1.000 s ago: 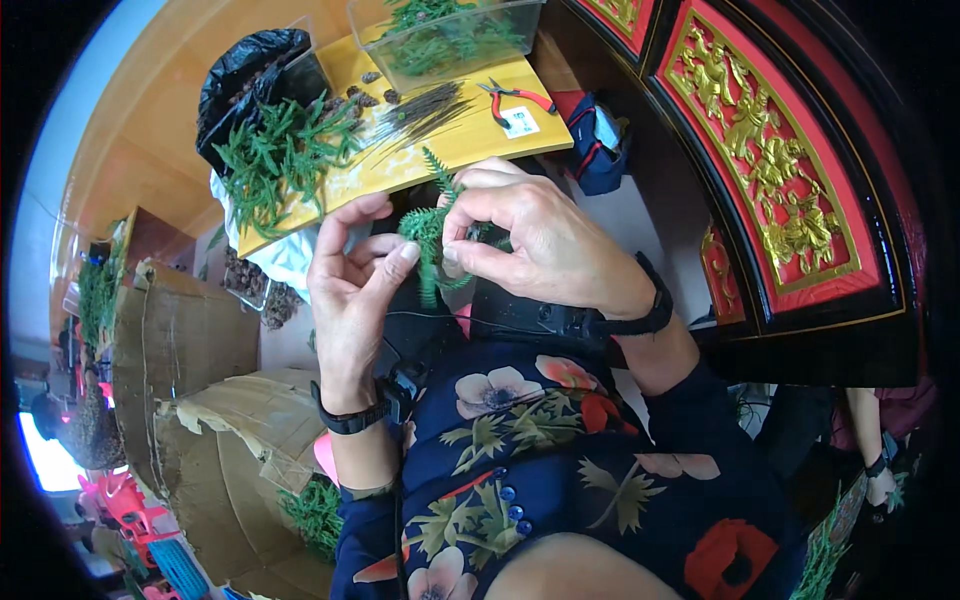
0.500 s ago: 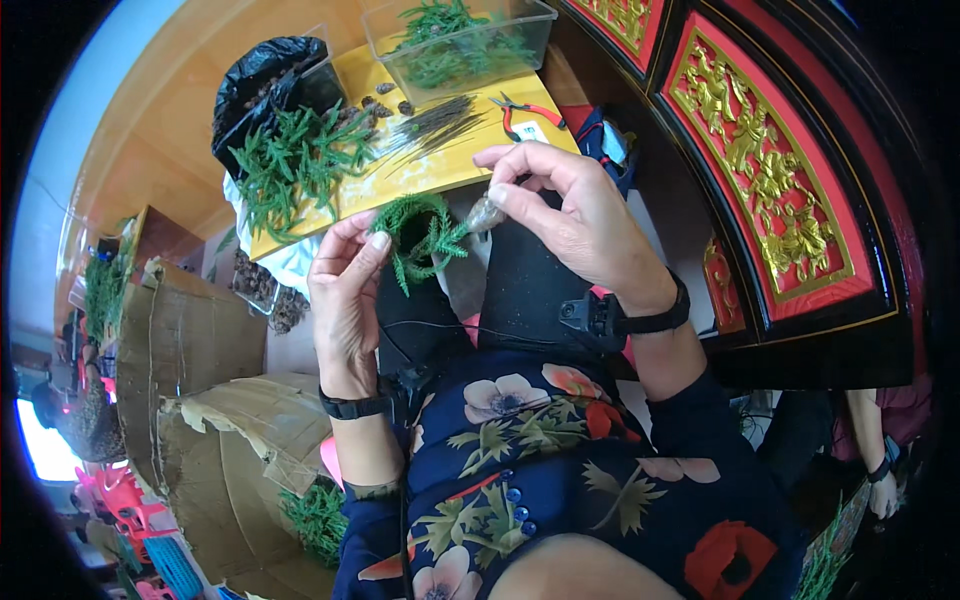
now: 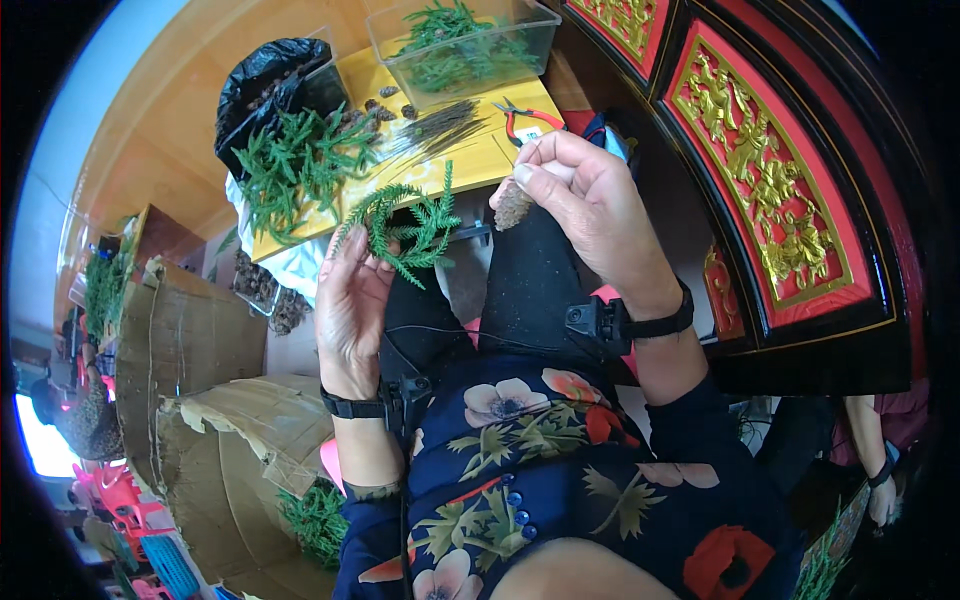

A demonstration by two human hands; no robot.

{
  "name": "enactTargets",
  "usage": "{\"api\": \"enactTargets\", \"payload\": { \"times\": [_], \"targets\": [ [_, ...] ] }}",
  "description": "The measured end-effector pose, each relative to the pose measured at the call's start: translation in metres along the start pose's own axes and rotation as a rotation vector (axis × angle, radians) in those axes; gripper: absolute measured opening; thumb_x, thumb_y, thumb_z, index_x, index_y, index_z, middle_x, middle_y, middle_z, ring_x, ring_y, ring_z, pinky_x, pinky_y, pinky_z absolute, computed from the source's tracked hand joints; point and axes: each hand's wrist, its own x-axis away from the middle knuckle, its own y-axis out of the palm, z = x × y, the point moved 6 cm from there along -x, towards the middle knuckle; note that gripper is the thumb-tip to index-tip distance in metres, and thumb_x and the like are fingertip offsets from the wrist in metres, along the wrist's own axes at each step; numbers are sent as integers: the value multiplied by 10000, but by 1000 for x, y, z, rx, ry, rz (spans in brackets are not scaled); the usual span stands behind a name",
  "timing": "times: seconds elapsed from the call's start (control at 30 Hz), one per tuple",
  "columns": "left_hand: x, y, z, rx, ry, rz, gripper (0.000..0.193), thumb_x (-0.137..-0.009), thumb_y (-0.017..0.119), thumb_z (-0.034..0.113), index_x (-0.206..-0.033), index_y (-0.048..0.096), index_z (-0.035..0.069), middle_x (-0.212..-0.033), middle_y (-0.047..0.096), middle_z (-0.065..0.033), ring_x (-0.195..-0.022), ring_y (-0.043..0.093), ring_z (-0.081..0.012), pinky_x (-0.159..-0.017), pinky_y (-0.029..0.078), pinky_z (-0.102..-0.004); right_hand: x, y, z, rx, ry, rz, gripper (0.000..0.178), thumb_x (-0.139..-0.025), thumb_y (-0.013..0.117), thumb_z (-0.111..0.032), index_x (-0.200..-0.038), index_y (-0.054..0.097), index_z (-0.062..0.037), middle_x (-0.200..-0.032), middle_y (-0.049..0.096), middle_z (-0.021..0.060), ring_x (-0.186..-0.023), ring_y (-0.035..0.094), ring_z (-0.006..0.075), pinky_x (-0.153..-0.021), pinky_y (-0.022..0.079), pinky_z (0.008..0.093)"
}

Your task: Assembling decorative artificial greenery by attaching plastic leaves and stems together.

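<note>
My left hand (image 3: 350, 290) pinches a small ring of green artificial pine sprigs (image 3: 437, 235) by its left side, above my lap. Loose sprig tips stick out from the ring on the right. In the fingers of my right hand (image 3: 590, 205) hangs a brown pine cone (image 3: 512, 207), to the right of the ring and apart from it. Just past my hands, on the yellow table (image 3: 482, 165), lie a bundle of thin dark wires (image 3: 440, 128), several small cones (image 3: 388, 92), red-handled pliers (image 3: 513, 122) and a heap of green sprigs (image 3: 300, 165).
A clear plastic bin (image 3: 550, 30) with more greenery stands at the table's far side. To its left is a black plastic bag (image 3: 235, 90). An open cardboard box (image 3: 185, 340) sits at my left. Carved red-and-gold panels (image 3: 770, 190) rise at right, near another person's hand (image 3: 882, 500).
The cone, earlier touching the ring's right side, has moved right, away from it, with my right hand. My left hand has turned the ring, and a sprig now points upward.
</note>
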Motion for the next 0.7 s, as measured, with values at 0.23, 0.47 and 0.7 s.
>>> {"api": "enactTargets", "payload": {
  "times": [0.23,0.47,0.7],
  "targets": [
    [0,-7,11,-429,253,26,209,-847,599,41,-1055,572,36,-976,606,-12,-842,545,-68,-681,435,-209,0,-2,0,10,-20,16,101,-921,471,-69,-938,513,20,-880,640,129,-851,607,143,-800,463,260],
    [5,0,24,-784,552,53,269,-828,621,21,-1090,561,19,-938,594,-18,-827,535,-58,-697,445,-206,-1,6,-4,-31,-120,28,115,-920,471,-94,-925,516,11,-872,649,96,-781,583,86,-710,447,214],
    [0,7,12,-302,263,-8,381,-836,597,4,-1196,472,24,-948,583,-35,-811,553,-80,-703,472,-210,-4,1,-2,10,-89,-1,120,-940,442,-103,-967,500,-1,-948,649,123,-844,576,103,-800,437,235]
  ]
}}
